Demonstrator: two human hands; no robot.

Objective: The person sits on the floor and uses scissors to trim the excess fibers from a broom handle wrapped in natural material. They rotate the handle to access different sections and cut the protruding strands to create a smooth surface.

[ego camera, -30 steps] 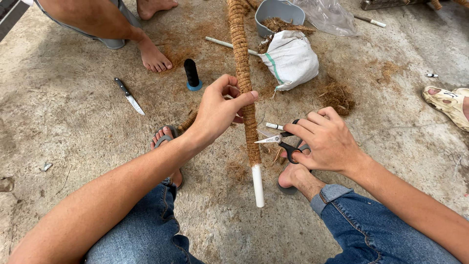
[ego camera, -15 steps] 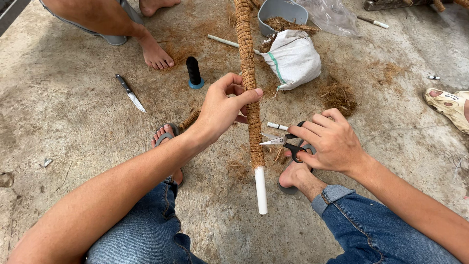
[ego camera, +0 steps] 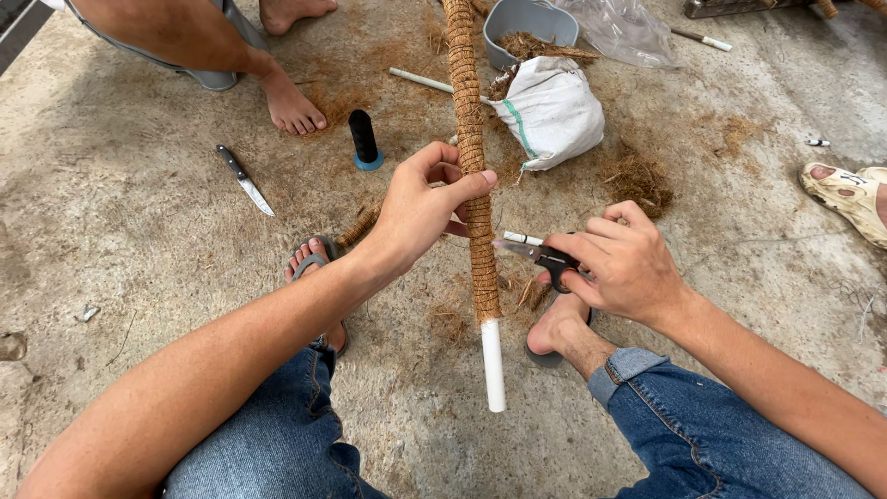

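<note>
Nearest, the white plastic pipe wrapped in brown coir rope [ego camera: 473, 185] is showing its bare lower end, its top running out of frame. The left hand [ego camera: 420, 205] is gripping it mid-length. The right hand [ego camera: 621, 263] is clenching black-handled scissors [ego camera: 536, 253], handles mostly hidden. Beyond are lying a white sack [ego camera: 552, 109] and black-handled knife [ego camera: 245, 179].

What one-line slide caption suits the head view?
Left hand grips a coir-wrapped pole with a bare white end while right hand holds scissors beside it.
</note>
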